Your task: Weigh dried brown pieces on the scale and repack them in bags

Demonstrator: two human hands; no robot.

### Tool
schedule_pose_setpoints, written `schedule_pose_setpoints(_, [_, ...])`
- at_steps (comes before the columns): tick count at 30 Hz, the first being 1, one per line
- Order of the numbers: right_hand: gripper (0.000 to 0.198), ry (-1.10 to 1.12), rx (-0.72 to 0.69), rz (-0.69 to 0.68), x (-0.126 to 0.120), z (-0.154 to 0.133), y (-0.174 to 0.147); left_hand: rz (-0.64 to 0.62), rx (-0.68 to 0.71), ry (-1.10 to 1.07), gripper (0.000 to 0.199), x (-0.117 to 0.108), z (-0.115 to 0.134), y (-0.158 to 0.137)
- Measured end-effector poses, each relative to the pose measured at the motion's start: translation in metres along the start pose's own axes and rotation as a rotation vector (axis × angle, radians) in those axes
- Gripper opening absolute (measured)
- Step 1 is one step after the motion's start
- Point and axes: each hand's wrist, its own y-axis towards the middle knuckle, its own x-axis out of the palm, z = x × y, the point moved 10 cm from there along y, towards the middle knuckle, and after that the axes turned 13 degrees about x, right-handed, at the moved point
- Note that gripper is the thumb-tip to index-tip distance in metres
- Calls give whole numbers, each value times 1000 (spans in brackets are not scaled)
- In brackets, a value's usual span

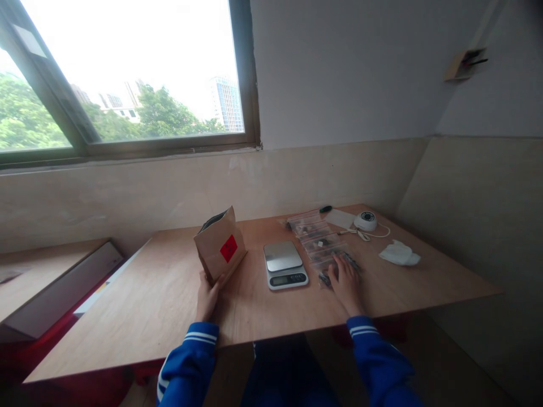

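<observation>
A kraft paper pouch (214, 246) with a red label (228, 249) on its front stands tilted over the wooden table (139, 294), left of the middle and between the far and near edges, its top gaping to show a dark lining. The left hand (206, 297) pinches its lower corner, thumb laid along the front; whether the pouch's base touches the table cannot be told. Just right of the pouch lies a digital kitchen scale (285, 265), its steel plate bare and its display toward the near edge. Beyond that, a row of clear zip bags (314, 234) holding small parts runs from the far edge toward the near one. The right hand (348, 285) is at the near end of this row, fingers spread and bent over the bags; whether they pinch anything cannot be told. By the table's far right corner sit a white dome camera (367, 221) with a cable, a flat white sheet (339, 219) and a dark green handle (326, 209) at the far edge. A crumpled white tissue (399, 254) lies near the right edge. A second table (55, 254) stands to the left, below a window (127, 45).
</observation>
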Motion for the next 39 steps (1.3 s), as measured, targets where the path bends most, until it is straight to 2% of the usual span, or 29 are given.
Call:
schedule_pose_setpoints(5, [48,47,-3,13,-5,0,-1,-88,-24,-139,49,13,-5,-3])
schedule_pose_setpoints(14, [48,292,32,-7,-13,6,4,-75,-15,-235,48,14,-4,-8])
schedule_pose_setpoints(18, [49,451,76,7,-28,0,8,-86,-15,-277,48,13,1,-15])
schedule_pose_setpoints(21, [45,576,90,-7,-44,-38,1,-134,1,-254,47,15,9,-22])
schedule_pose_setpoints(24, [36,707,-25,-113,-48,-113,-18,-103,9,-130,60,9,16,-29])
schedule_pose_setpoints(27, [33,749,-95,-186,-40,-179,-46,173,-74,155,77,-23,25,-46])
schedule_pose_setpoints(29, [32,721,-64,-195,-29,-201,-67,384,-137,222,70,-43,38,-67])
schedule_pose_setpoints(30, [32,708,-46,-218,-21,-207,-79,446,-150,187,61,-45,46,-77])
schedule_pose_setpoints(31, [31,702,-25,-243,-13,-211,-92,435,-165,104,49,-39,52,-83])
schedule_pose_setpoints(33, [30,730,19,-311,1,-211,-115,200,-174,-87,30,-4,65,-86])
schedule_pose_setpoints(35, [30,822,78,-400,11,-206,-132,-24,-145,-252,33,34,83,-90])
schedule_pose_setpoints(37, [34,944,148,-497,15,-199,-139,-100,-170,-326,39,55,90,-95])
schedule_pose_setpoints(39, [41,1063,245,-599,16,-192,-138,-95,-222,-347,44,65,88,-99])
